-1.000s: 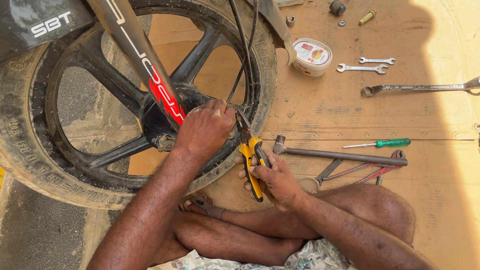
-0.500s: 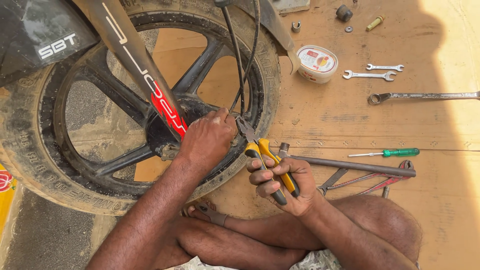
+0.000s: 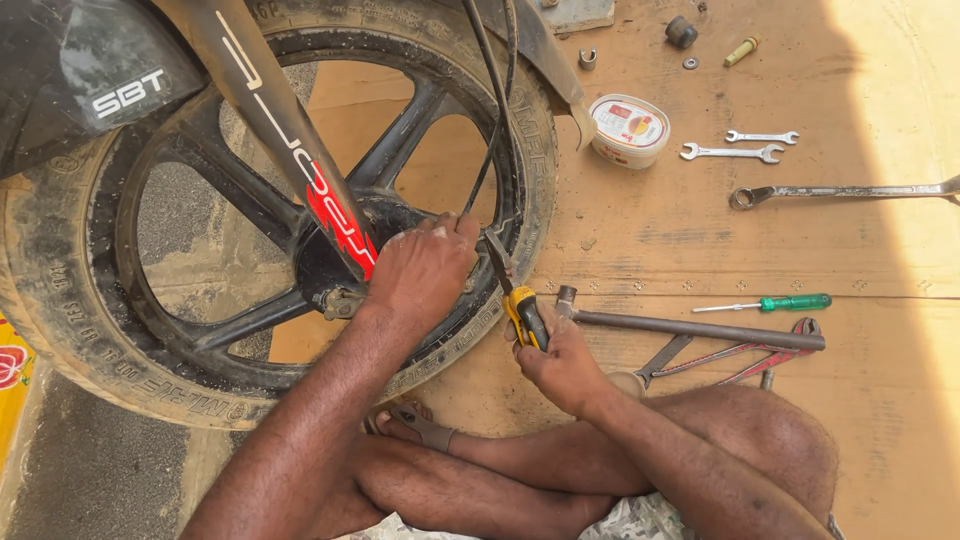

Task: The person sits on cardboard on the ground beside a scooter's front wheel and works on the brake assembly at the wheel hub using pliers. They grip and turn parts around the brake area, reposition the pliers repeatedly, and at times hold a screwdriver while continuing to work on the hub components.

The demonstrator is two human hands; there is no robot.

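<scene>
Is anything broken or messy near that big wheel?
Nothing looks broken. The wheel is dusty, and small loose parts lie scattered on the cardboard near the spanners. Otherwise, nothing odd stands out.

Your left hand [image 3: 420, 272] was hemmed between the fork leg [image 3: 290, 160] and the cable [image 3: 490, 130]; right of your right hand [image 3: 560, 365] the long bar [image 3: 700, 330] and screwdriver [image 3: 770, 303] blocked the board [image 3: 680, 230], with open room beyond toward the spanners [image 3: 735, 152].

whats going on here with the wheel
A person sits cross-legged on the ground beside a motorcycle wheel. Their left hand grips a black cable near the hub, and their right hand holds yellow-handled pliers with the nose up at the cable. Wrenches, a green screwdriver and a small tub lie on the cardboard nearby.
</scene>
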